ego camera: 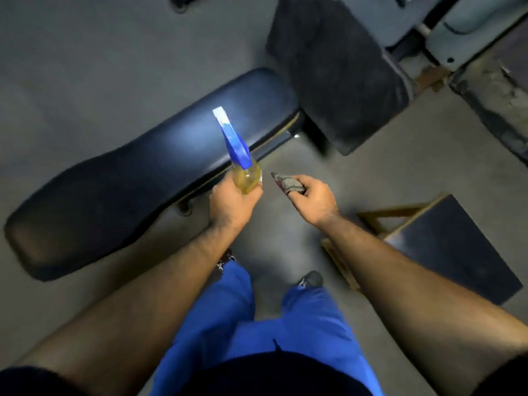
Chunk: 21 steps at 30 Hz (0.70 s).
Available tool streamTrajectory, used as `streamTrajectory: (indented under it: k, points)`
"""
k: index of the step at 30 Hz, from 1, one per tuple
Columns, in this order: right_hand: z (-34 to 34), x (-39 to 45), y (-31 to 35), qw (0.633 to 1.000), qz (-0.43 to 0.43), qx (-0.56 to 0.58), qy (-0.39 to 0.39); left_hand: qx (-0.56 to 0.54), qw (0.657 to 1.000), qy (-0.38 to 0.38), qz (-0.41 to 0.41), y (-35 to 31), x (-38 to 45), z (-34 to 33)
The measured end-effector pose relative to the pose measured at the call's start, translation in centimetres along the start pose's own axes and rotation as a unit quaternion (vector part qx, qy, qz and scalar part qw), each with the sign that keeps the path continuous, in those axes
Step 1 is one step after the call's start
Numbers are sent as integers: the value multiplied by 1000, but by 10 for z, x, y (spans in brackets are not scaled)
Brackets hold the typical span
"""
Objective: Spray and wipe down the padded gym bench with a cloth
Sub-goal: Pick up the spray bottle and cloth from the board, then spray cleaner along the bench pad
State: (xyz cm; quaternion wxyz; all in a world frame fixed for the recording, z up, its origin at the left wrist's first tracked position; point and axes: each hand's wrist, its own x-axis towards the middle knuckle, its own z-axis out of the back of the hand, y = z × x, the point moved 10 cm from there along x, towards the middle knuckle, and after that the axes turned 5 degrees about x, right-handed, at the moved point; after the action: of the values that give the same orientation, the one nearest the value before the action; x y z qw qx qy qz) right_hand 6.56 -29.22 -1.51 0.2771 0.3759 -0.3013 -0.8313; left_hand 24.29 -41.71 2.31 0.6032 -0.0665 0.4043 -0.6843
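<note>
A long dark blue padded bench (137,178) runs diagonally from lower left to upper right, with a bright glare patch near its middle. My left hand (231,204) grips a clear spray bottle (248,178) of yellowish liquid at the bench's near edge. Its blue trigger head (233,141) with a white nozzle points up over the pad. To the right, over the floor, my right hand (311,197) holds a small bunched grey cloth (288,182). The cloth is clear of the bench.
A second black pad (337,75) stands tilted past the bench's far end. A dark-topped wooden stool (454,247) sits at my right. Grey machine frame parts (457,32) fill the upper right. My blue trousers and shoes (311,278) stand on grey floor.
</note>
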Motion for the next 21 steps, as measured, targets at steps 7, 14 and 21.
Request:
streamTrajectory:
  k: [7, 14, 21]
  points:
    - [-130, 77, 127, 986, 95, -97, 100, -20, 990, -89, 105, 92, 91, 115]
    - [-220, 189, 179, 948, 163, -218, 166, -63, 976, -130, 163, 145, 186, 134]
    - [-284, 288, 179, 937, 203, -238, 158, -45, 963, -161, 211, 174, 259, 107]
